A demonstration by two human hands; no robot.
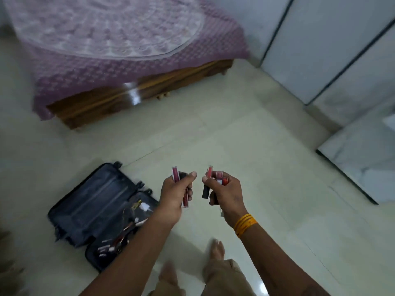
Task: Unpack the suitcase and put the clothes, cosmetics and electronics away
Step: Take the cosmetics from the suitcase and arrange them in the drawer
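Red tubes [176, 176] half-hidden in both hands [174, 195].

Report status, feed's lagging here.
Left hand grips lip gloss tubes. Right hand grips more tubes. Suitcase open, small items inside. Floor ahead unobstructed.

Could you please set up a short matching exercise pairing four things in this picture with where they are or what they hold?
Things:
1. left hand
2. right hand
3. suitcase
4. bed

Descriptions:
A. lies open on the floor
B. grips several red tubes, bangles on its wrist
C. under a purple patterned cover
D. grips a pink tube

Pairs: 1-D, 2-B, 3-A, 4-C
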